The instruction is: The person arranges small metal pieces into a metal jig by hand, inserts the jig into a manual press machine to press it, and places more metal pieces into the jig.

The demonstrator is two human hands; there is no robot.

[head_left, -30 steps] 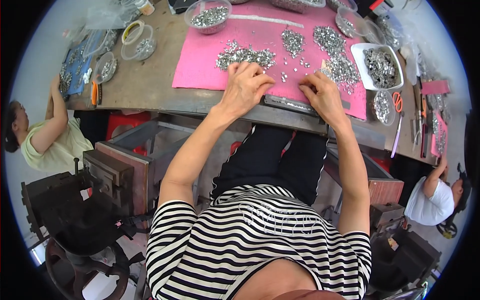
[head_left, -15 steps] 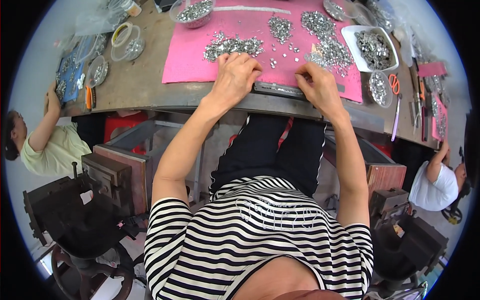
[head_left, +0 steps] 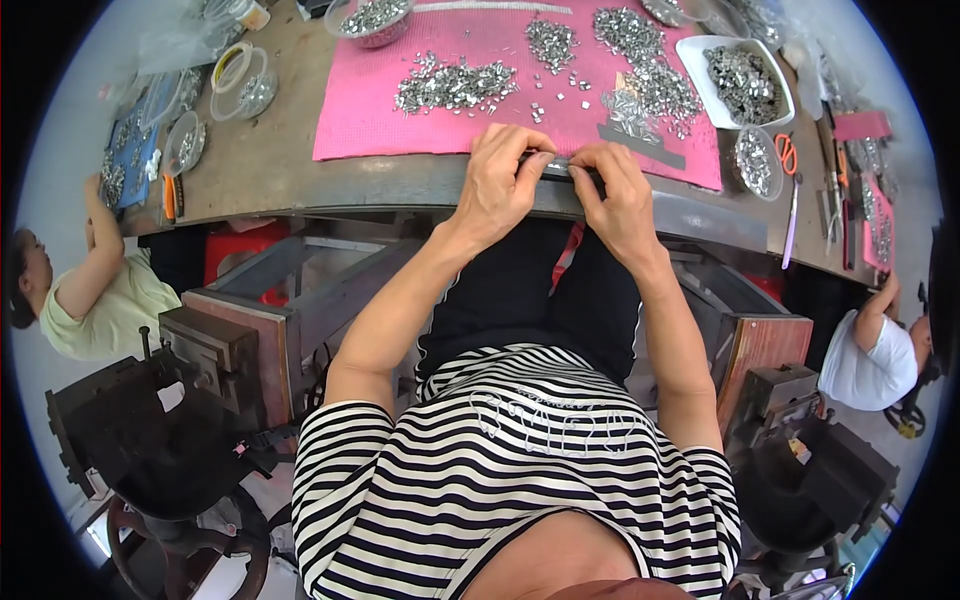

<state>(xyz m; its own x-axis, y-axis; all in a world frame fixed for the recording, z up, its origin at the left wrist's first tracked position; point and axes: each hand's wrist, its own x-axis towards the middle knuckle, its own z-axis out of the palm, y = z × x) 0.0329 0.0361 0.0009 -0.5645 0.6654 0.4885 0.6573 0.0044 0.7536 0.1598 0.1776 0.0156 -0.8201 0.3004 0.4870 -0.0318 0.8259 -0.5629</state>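
My left hand (head_left: pixel 503 180) and my right hand (head_left: pixel 618 192) are close together over the table's near edge. Both have bent, closed fingers pinching a short, narrow strip with silvery bits (head_left: pixel 557 168), partly hidden by the fingers. A flat dark grey bar (head_left: pixel 642 148) lies on the pink mat (head_left: pixel 370 130), just beyond my right hand. Past my left hand is a heap of small silvery metal pieces (head_left: pixel 455 85). More slim silvery pieces (head_left: pixel 630 115) lie behind the bar, beside another pile (head_left: pixel 665 92).
A white tray (head_left: pixel 785 100) of metal pieces stands at the right, near a clear tub (head_left: pixel 758 165) and orange-handled scissors (head_left: pixel 787 155). Clear tubs (head_left: pixel 368 22) hold more pieces. One person (head_left: pixel 110 290) sits at the left, another (head_left: pixel 870 360) at the right.
My hands have come closer together and nearer the table edge. The long dark holder seen between them is no longer visible there; a dark bar shows on the mat beyond my right hand.
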